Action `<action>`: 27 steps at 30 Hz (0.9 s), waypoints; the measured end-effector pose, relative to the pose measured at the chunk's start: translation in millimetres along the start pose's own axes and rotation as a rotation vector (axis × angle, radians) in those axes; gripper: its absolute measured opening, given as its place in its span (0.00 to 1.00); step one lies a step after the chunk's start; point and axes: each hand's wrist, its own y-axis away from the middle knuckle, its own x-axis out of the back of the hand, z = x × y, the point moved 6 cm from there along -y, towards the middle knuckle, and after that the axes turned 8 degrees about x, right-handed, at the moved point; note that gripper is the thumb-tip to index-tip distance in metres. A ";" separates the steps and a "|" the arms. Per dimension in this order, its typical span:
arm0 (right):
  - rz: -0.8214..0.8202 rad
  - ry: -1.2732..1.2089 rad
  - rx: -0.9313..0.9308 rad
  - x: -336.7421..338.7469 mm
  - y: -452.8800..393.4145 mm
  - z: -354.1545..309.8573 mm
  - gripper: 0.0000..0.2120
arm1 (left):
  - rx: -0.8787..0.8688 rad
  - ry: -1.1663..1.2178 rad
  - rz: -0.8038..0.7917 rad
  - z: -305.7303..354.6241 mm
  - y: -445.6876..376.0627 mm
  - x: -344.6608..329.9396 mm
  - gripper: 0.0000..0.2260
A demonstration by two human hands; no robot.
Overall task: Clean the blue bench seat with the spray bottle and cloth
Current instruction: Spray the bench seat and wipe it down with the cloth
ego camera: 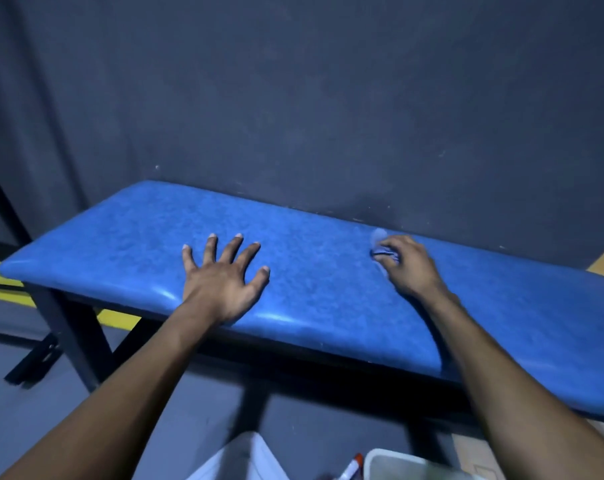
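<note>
Left hand [224, 285] flat, fingers spread, on blue bench seat [328, 299], right hand [409, 268] grip closed around a blurred cloth [380, 239] on the seat

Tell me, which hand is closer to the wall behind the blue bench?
Right. The right hand works near the blue bench seat's back edge, close to the wall. The left hand lies flat mid-seat, nearer the front edge.

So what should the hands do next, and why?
Probably sweep the right hand, closed around something small and blurry that may be the cloth, leftward across the blue bench seat. The left hand lies flat there, likely steadying.
</note>
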 end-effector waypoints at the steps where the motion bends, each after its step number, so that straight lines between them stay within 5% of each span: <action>1: -0.015 -0.029 0.065 -11.4 -5.2 -26.6 0.11 | -0.003 -0.006 -0.020 -0.4 0.8 1.9 0.32; 6: -0.204 -0.197 0.414 -40.5 22.8 -135.1 0.12 | -0.053 0.016 -0.074 -17.7 0.4 13.0 0.35; 11: -0.295 -0.250 0.466 -25.6 39.9 -143.8 0.12 | 0.163 -0.012 0.004 -123.1 -16.6 29.7 0.42; 20: -0.312 -0.230 0.624 -108.5 -49.7 -218.2 0.11 | 0.171 0.015 0.114 -128.8 -24.4 23.1 0.37; 27: -0.179 -0.174 0.341 -185.6 -163.9 -248.3 0.11 | 0.149 0.041 0.145 -128.5 -23.4 21.2 0.36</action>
